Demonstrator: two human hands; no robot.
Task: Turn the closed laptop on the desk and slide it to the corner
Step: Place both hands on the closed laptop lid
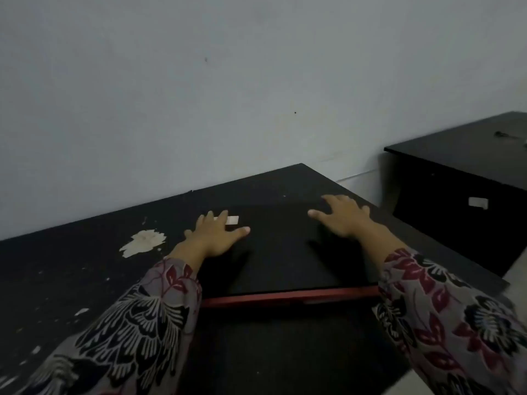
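A closed black laptop with a red strip along its near edge lies flat on the black desk, toward the desk's far right corner. A small white sticker sits on its lid at the far left. My left hand rests flat on the lid's far left part, fingers spread, partly over the sticker. On the far right part of the lid, by its right edge, my right hand lies flat with fingers spread. Neither hand wraps around the laptop. Patterned sleeves cover both forearms.
The desk's back edge meets a pale wall; its far right corner lies just beyond the laptop. A chipped pale patch marks the desk left of my left hand. A second black cabinet stands to the right across a gap.
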